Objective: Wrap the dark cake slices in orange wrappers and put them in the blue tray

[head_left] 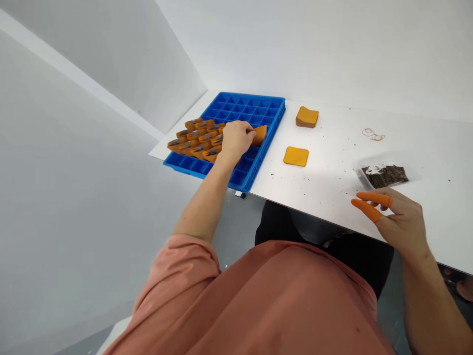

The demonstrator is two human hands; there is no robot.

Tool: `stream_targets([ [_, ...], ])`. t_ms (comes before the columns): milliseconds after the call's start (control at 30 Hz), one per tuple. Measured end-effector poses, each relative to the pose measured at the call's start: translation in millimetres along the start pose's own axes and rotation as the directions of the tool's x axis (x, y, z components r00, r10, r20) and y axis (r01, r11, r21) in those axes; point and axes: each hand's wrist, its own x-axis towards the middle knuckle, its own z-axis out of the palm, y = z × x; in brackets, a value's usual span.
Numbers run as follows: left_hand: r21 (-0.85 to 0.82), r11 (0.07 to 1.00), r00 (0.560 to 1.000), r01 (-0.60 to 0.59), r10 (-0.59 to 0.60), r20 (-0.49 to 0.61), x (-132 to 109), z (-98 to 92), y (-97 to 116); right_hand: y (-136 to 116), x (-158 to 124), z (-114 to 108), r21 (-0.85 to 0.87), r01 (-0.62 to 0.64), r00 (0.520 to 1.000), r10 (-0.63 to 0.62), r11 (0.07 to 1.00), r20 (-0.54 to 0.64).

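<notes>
The left hand, upper centre, curls with its fingers pinching a flat orange square over a gridded blue plastic tray, beside rows of orange pieces in its compartments. The right hand, lower right, is open and empty, two fingers in orange cots, near a clear box of dark flakes.

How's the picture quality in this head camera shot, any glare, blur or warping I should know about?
In the head view, light is soft and even, with faint shadows near the left hand; the white table shows a mild sheen, no harsh glare; nothing looks badly blurred, including the right hand; wide-angle distortion enlarges the near shirt.
</notes>
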Motion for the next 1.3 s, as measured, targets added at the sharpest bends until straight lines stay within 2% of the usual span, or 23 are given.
stream_targets([
  [100,0.049,0.998,0.997,-0.030,0.026,0.073,-1,-3.5,3,1,-1,-1,0.002,-0.007,1.000,0.007,1.000,0.005],
  [233,0.207,0.975,0.980,-0.076,0.035,0.197,-10,-15.7,18,0,-2,-2,-0.012,0.000,1.000,0.000,1.000,0.006],
  [367,0.304,0.944,0.986,-0.129,0.090,0.141,-24,-24.5,35,0,-3,-3,-0.023,-0.028,0.999,0.029,0.999,0.022],
  [433,0.272,0.940,0.975,-0.204,0.171,0.140,-31,-20.6,38,0,-4,-4,-0.011,-0.051,0.999,0.052,0.999,0.018],
  [533,0.215,0.930,0.934,-0.297,0.237,0.267,-36,-7.7,37,1,-6,-8,-0.008,-0.083,0.997,0.083,0.997,0.003],
  [600,0.184,0.933,0.918,-0.311,0.245,0.312,-39,-1.8,36,5,-4,-18,-0.009,-0.103,0.994,0.102,0.995,-0.026],
  [667,0.141,0.942,0.932,-0.305,0.265,0.248,-43,-1.5,37,13,5,-34,-0.025,-0.149,0.986,0.146,0.989,-0.084],
  [733,0.074,0.948,0.946,-0.309,0.299,0.125,-50,-4.1,40,27,22,-54,-0.088,-0.228,0.965,0.213,0.970,-0.150],
  [767,0.029,0.939,0.937,-0.344,0.341,0.077,-56,-4.9,43,35,35,-64,-0.161,-0.259,0.958,0.231,0.952,-0.172],
  [800,-0.025,0.919,0.917,-0.394,0.394,0.054,-63,-4.6,45,45,49,-73,-0.262,-0.283,0.956,0.249,0.923,-0.154],
  [833,-0.078,0.899,0.899,-0.431,0.435,0.045,-72,-2.7,47,56,64,-79,-0.367,-0.308,0.950,0.302,0.878,-0.075],
  [900,-0.158,0.861,0.868,-0.484,0.495,0.041,-94,5.8,51,76,94,-85,-0.586,-0.298,0.896,0.432,0.754,0.101],
  [967,-0.194,0.834,0.847,-0.517,0.531,0.021,-117,18.6,53,91,119,-79,-0.725,-0.242,0.785,0.569,0.645,0.244],
  [1000,-0.202,0.825,0.842,-0.528,0.540,0.005,-128,25.3,54,96,128,-73,-0.768,-0.212,0.731,0.620,0.604,0.286],
  [1067,-0.210,0.817,0.838,-0.537,0.546,-0.019,-144,36.6,53,101,140,-60,-0.822,-0.177,0.660,0.685,0.541,0.309],
  [1167,-0.217,0.818,0.840,-0.533,0.541,-0.025,-155,44.0,49,104,145,-48,-0.861,-0.153,0.616,0.728,0.485,0.300],
  [1233,-0.222,0.816,0.840,-0.533,0.543,-0.022,-156,43.6,47,105,144,-47,-0.869,-0.137,0.615,0.729,0.475,0.301],
  [1300,-0.222,0.813,0.837,-0.538,0.546,-0.026,-154,42.0,47,106,142,-50,-0.870,-0.119,0.635,0.710,0.479,0.304],
])
